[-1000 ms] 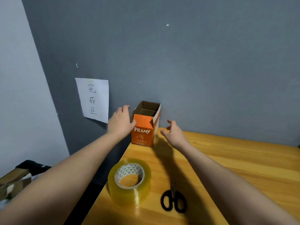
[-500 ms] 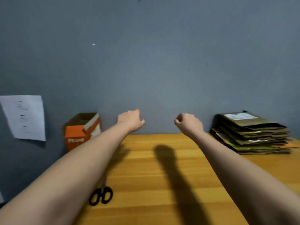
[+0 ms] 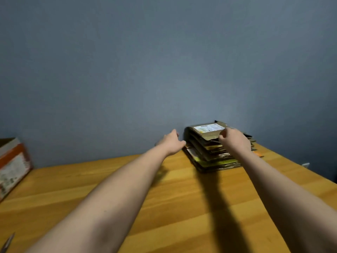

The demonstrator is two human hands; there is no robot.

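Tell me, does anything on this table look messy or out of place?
Only the stack of flattened cartons by the wall: its sheets lie fanned out, with unaligned edges. The right hand curls round a corner of the top carton.

A stack of flattened cartons [image 3: 209, 154] lies on the table [image 3: 178, 207] against the wall [image 3: 164, 70], far right of a box [image 3: 12, 161], with scissors [image 3: 7, 243] nearest.

Orange box [image 3: 13, 161] cut off by the left edge; scissors [image 3: 7, 242] show us only a blade tip at the bottom edge; right hand [image 3: 235, 141] hides part of the stack of flattened cartons [image 3: 209, 154], fingertips unseen, so we cannot tell its grip; label [image 3: 208, 128] print too small to read.
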